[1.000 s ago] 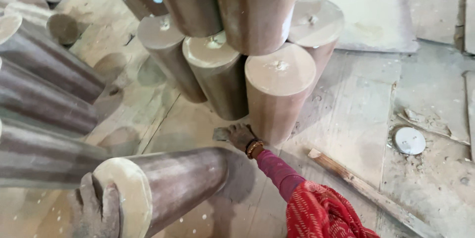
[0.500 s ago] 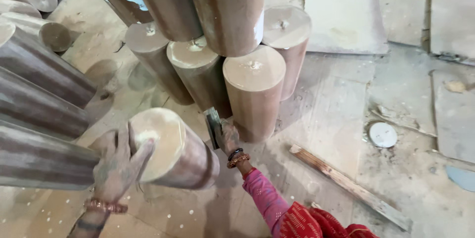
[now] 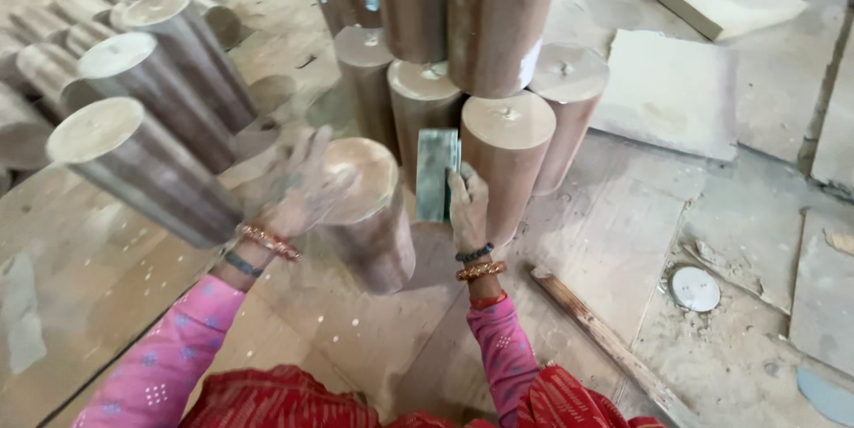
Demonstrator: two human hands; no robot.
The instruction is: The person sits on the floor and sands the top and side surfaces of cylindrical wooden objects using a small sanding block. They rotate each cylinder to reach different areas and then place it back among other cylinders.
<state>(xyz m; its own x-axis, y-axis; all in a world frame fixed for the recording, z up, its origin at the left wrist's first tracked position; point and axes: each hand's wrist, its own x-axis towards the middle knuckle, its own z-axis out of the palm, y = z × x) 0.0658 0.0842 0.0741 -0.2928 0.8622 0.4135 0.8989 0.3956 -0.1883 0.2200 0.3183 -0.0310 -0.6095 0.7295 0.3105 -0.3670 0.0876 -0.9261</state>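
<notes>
The left hand is spread open, fingers blurred, palm pressed against the pale flat top of a brown wooden cylinder that stands nearly upright on the dusty wooden floor, close to the middle of it. Right beside it, the right hand is closed around a flat greenish rectangular block, holding it upright in the gap between that cylinder and the next one over, a stout upright cylinder with a small dimple in its top. Behind these stand more upright cylinders packed tight together, with another layer stacked on top of them. Toward the floor's left edge, long cylinders lean at a slant, pale ends facing up. Off to the right, a wooden stick lies diagonally, a small round white disc sits in the sawdust, and pale flat slabs lie toward the far right corner.
</notes>
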